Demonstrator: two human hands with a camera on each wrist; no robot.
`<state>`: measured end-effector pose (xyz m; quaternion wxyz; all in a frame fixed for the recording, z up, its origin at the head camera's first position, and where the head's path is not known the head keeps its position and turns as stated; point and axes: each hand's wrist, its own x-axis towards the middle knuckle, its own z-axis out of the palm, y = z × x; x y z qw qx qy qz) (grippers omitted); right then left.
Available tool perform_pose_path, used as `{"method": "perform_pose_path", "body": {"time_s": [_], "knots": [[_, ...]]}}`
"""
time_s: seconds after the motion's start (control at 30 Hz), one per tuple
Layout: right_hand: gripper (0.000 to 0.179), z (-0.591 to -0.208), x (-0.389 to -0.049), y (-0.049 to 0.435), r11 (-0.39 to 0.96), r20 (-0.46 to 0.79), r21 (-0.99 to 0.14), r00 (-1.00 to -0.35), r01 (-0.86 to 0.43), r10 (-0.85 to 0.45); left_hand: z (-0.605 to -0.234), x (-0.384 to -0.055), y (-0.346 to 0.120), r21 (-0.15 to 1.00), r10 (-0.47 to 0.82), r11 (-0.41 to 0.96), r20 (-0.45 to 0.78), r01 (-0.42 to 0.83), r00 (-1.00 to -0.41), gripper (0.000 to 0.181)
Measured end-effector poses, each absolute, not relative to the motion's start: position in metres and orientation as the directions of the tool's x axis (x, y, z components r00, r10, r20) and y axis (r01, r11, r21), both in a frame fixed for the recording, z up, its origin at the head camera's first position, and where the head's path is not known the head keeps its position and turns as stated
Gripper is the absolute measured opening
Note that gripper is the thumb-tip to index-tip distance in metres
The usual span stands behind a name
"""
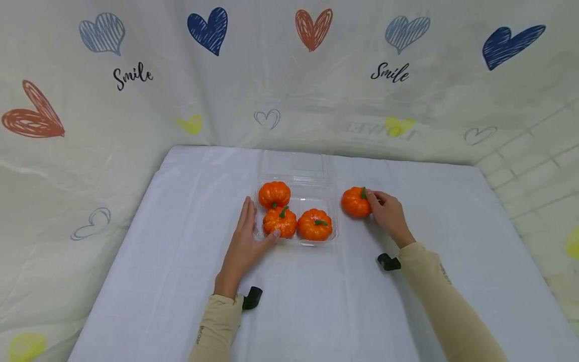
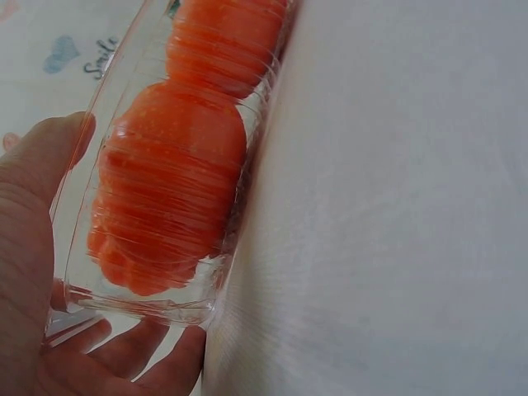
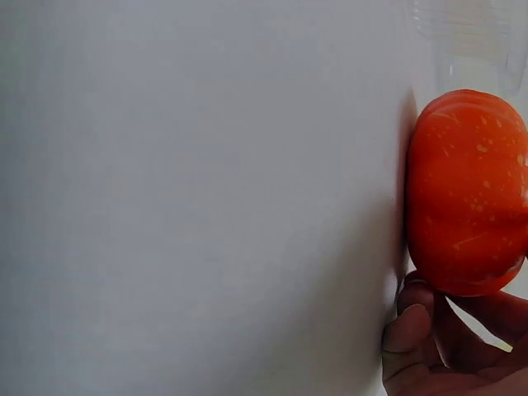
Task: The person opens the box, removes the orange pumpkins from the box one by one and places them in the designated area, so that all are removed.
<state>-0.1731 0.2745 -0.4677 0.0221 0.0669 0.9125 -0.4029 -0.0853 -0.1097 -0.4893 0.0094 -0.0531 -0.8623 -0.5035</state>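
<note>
A clear plastic clamshell box (image 1: 316,197) lies with its lid raised at the back. Inside are three small orange pumpkins (image 1: 315,224), two at the left and one at the front right. My left hand (image 1: 244,246) rests against the box's front left corner, its straight fingers along the left side and its thumb on the front rim (image 2: 78,301). To the right of the box, a fourth-side orange pumpkin (image 1: 356,202) with a green stem sits on the cloth. My right hand (image 1: 390,213) holds this pumpkin (image 3: 466,194) by its right side with bent fingers.
A white cloth (image 1: 181,226) covers the table. Behind it hangs a pale curtain (image 1: 253,75) printed with hearts and words. A black wrist camera (image 1: 252,298) sticks out at the left cuff, another black camera (image 1: 389,262) at the right cuff.
</note>
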Motion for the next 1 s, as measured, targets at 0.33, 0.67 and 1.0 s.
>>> {"method": "perform_pose_path", "body": {"time_s": [0.33,0.67,1.0], "knots": [[0.075,-0.467,-0.163,0.273,0.597,-0.098,-0.779,-0.978,0.19,0.183,-0.49,-0.086,-0.11,0.875,0.082,0.478,0.043,0.077,-0.996,0.113],[0.067,-0.455,-0.147,0.268,0.501,0.049,-0.863,-0.976,0.066,0.214,-0.488,-0.086,-0.109,0.873,0.072,0.482,0.046,0.075,-0.996,0.114],[0.068,-0.44,-0.14,0.258,0.446,0.111,-0.895,-0.972,-0.009,0.205,-0.487,-0.085,-0.109,0.87,0.068,0.487,0.051,0.078,-0.996,0.113]]}}
